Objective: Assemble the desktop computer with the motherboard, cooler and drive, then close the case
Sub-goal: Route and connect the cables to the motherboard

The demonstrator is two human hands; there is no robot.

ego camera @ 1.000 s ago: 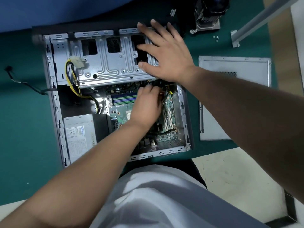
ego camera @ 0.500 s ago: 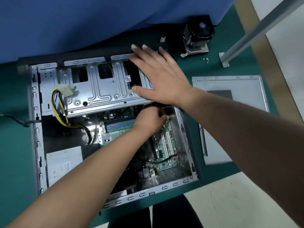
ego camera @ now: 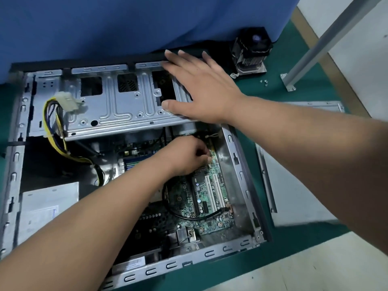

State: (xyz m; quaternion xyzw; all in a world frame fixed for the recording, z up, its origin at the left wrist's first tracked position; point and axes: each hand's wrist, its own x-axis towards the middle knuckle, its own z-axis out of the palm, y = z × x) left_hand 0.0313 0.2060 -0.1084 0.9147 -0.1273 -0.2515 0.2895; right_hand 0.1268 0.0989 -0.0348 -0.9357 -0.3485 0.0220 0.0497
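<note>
On the green table (ego camera: 304, 59) the open steel case (ego camera: 241, 156) lies on its side, its loose grey side panel (ego camera: 298, 177) flat to the right and the finned cooler (ego camera: 251, 52) with small screws (ego camera: 264, 82) behind it. The right hand (ego camera: 201, 91) presses flat, fingers straight, on the ribbed drive cage (ego camera: 117, 106), which overhangs the green motherboard (ego camera: 207, 198). Beneath the cage the left hand (ego camera: 184, 156), its grip curled, pinches something small at the board's top edge; yellow-black cables (ego camera: 55, 143) run toward the boxy power supply (ego camera: 48, 206).
</note>
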